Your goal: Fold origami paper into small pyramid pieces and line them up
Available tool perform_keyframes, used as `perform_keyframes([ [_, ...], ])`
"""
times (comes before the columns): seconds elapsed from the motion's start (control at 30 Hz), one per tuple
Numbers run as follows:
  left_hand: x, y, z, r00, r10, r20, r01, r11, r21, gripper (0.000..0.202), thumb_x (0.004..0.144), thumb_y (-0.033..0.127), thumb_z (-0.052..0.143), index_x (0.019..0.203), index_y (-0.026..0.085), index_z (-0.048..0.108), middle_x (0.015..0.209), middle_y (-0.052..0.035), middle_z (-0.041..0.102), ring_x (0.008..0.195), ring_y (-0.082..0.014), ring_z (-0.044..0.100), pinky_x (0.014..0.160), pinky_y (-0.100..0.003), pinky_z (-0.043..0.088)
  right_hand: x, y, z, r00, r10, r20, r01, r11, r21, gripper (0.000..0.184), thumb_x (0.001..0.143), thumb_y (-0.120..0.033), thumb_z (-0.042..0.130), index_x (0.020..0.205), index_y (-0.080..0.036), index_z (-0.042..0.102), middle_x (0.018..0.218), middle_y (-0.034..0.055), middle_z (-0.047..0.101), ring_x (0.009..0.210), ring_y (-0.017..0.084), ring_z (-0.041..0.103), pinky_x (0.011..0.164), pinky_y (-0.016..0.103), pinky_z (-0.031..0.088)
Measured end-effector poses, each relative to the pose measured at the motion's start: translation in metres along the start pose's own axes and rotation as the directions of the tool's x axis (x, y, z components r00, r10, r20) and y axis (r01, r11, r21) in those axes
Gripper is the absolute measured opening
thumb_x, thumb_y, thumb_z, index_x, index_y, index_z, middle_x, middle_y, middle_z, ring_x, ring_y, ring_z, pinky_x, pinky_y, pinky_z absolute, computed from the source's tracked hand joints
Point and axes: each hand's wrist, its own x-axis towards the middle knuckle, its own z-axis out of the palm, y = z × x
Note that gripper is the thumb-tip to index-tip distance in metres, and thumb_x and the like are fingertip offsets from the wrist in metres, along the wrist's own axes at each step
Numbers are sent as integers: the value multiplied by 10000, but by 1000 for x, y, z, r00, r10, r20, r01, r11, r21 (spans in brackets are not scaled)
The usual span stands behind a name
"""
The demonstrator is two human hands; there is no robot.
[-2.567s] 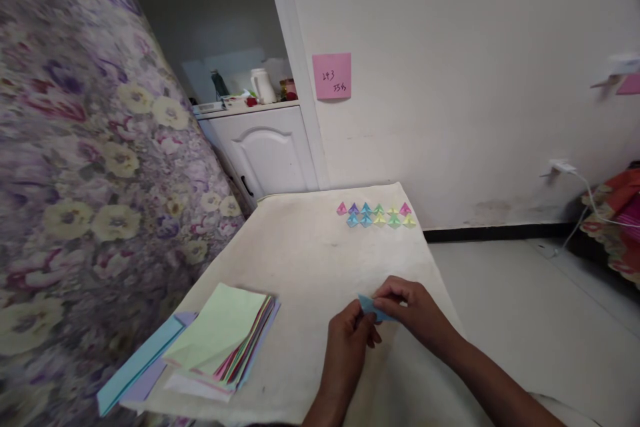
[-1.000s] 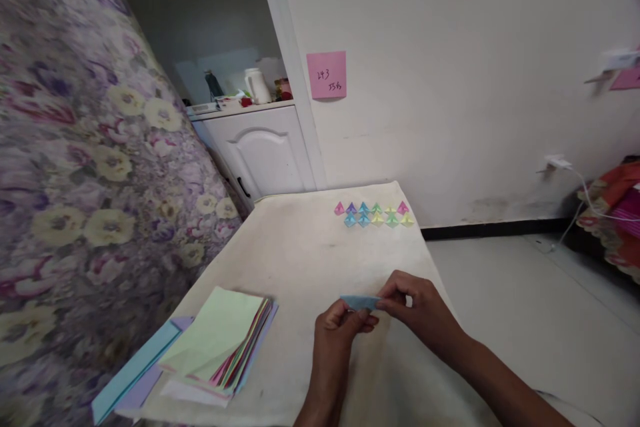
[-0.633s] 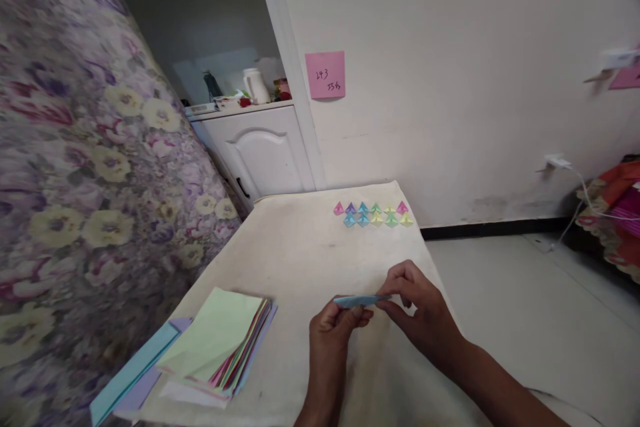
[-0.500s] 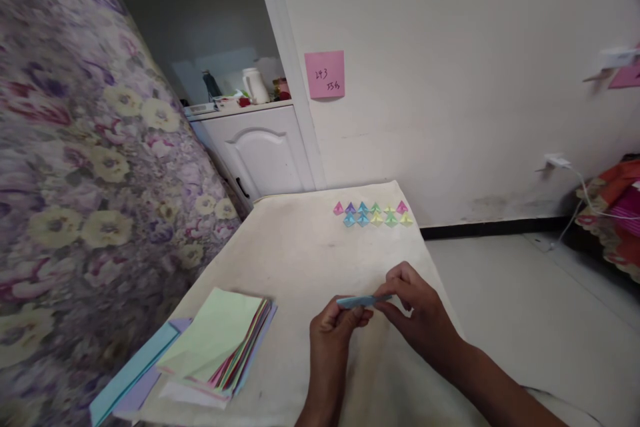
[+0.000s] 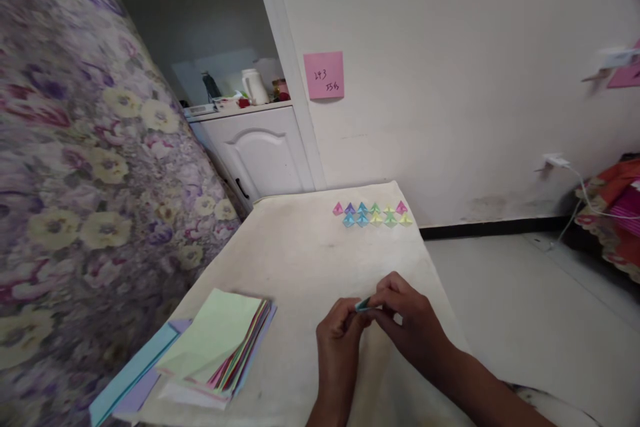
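Note:
A small folded piece of light blue paper [image 5: 363,305] is pinched between my two hands, above the near right part of the table. My left hand [image 5: 341,325] has its fingers closed on the paper's left end. On the other end, the thumb and fingers of my right hand [image 5: 404,303] are closed too. Fingers cover most of the paper, so its full shape is hidden. Farther back on the table, several small folded paper pieces [image 5: 375,215] in pink, purple, blue, green and yellow stand in two rows.
A stack of coloured paper sheets [image 5: 220,333] lies at the table's left, beside a blue strip of paper [image 5: 135,370]. The cream-covered table [image 5: 300,247] meets the wall behind. A flowered curtain [image 5: 100,213] hangs at left, near a white cabinet [image 5: 260,153].
The blue paper has turned and shows less between my fingers. My hands have come closer together; the right has shifted slightly left and down, the left slightly right.

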Motion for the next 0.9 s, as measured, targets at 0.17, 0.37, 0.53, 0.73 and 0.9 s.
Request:
perform_keyframes([
  [0.17,1,-3,1,1000,-27,8,27,999,-19,164,759,180,587,887,188,689,740,-2,626,735,-164,552,674,-238,434,2,1,1,999,-24,31,24,1000,21,127,810,-112,521,783,-212,595,796,4,545,703,119,553,629,226,436],
  [0.37,3,-5,-2,996,-59,65,63,996,-67,282,765,189,588,1038,209,656,874,-19,670,811,-176,570,780,-260,442,4,2,-2,997,-9,76,5,999,48,144,753,-60,550,754,-201,579,795,0,540,734,127,550,674,238,440],
  [0.53,4,-8,-5,990,-87,111,92,995,-40,344,797,227,556,1137,219,611,892,-24,679,798,-170,573,817,-273,436,6,5,-3,993,6,119,-12,999,52,172,754,-55,542,784,-212,606,830,3,524,747,125,542,676,238,440],
  [0.73,6,-4,-9,963,-86,255,115,988,-103,420,809,217,530,1229,233,540,1081,-41,646,978,-209,557,912,-320,402,8,7,-4,988,11,153,-18,999,45,190,756,-39,521,785,-212,595,854,6,519,767,126,541,682,240,439],
  [0.9,6,4,-12,938,-85,337,156,969,-191,417,830,304,527,1238,216,534,1143,-65,624,1049,-235,539,972,-357,359,9,7,-6,985,-11,169,1,998,57,192,754,-20,498,763,-199,567,851,8,522,773,126,541,697,247,438],
])
